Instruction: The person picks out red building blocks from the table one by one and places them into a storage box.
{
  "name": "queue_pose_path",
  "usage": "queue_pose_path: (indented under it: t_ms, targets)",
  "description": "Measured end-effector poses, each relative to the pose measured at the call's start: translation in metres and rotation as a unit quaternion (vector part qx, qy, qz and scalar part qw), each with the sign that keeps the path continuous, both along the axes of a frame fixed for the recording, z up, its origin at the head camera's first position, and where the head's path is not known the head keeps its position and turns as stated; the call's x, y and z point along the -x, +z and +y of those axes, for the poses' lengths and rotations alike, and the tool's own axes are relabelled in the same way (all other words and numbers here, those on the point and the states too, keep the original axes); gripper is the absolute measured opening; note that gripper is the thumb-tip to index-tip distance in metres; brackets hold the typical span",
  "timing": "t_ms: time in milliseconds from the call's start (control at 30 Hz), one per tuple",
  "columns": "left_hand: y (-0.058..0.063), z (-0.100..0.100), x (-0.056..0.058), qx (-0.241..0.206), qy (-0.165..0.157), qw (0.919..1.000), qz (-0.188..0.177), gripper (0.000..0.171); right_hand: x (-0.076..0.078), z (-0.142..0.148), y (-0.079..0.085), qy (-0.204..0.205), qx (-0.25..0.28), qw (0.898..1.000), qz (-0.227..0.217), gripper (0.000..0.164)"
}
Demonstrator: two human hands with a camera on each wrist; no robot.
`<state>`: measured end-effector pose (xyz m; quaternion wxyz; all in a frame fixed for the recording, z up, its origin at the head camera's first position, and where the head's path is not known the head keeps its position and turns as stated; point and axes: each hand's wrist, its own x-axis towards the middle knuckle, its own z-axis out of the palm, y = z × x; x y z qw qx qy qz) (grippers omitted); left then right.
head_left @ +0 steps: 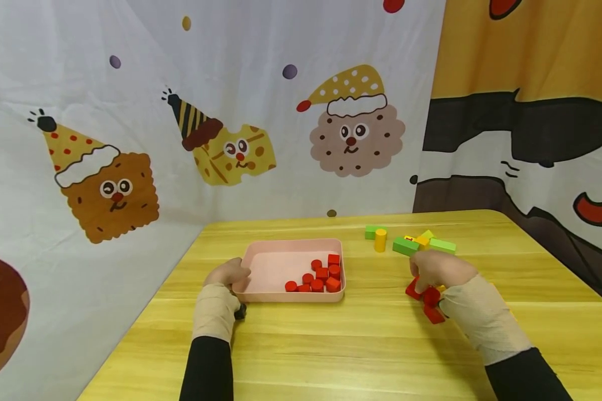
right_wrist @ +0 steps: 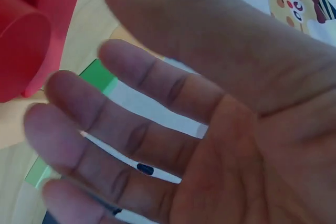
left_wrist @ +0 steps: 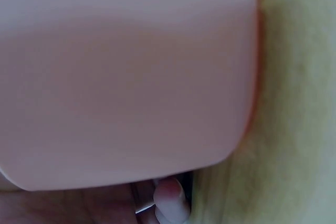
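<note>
A pink tray (head_left: 276, 297) sits on the table with several red blocks (head_left: 333, 285) gathered toward its right end. My left hand (head_left: 228, 273) grips the tray's left edge, thumb at the rim; fingertips (left_wrist: 170, 198) show along the tray's wall in the left wrist view. Over at the right, my right hand (head_left: 441, 267) hovers at a small cluster of red blocks (head_left: 433, 313), partly covering them. In the right wrist view its fingers (right_wrist: 115, 114) are spread and loosely bent with nothing between them, and a red cylinder (right_wrist: 23, 51) lies beyond the fingertips.
Behind the right hand lie green blocks (head_left: 405, 246) and yellow ones, with an upright yellow cylinder (head_left: 380, 240) to their left. Some yellow peeks out by the right wrist. A printed cloth (head_left: 291, 195) hangs behind the wooden table (head_left: 301, 351).
</note>
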<state>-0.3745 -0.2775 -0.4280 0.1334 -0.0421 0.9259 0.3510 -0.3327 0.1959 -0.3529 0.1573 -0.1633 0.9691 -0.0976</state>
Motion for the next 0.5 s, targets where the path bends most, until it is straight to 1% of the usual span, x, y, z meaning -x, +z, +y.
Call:
queue_pose_path:
  t_ms: [67,200,300,400,500]
  targets:
    - [-0.001,0.000,0.000,0.002,-0.001,1.0000,0.001,0.064,-0.002,0.001,0.000,-0.018,-0.004,1.000,-0.007,0.018]
    - [-0.001,0.000,0.000,-0.002,-0.003,1.0000,0.002,0.064,-0.002,0.002,-0.004,-0.035,-0.042,0.999,0.000,0.014]
    - [0.000,0.001,-0.001,-0.008,-0.003,1.0000,-0.001,0.065,-0.001,0.002,-0.007,-0.035,-0.067,0.997,0.010,0.014]
    - [0.000,0.001,-0.001,-0.006,-0.003,1.0000,-0.002,0.066,-0.001,0.001,-0.010,-0.040,-0.070,0.997,0.011,0.016]
    - [0.000,0.001,0.000,-0.007,-0.002,1.0000,-0.003,0.064,0.000,-0.001,-0.011,-0.036,-0.070,0.997,0.009,0.015]
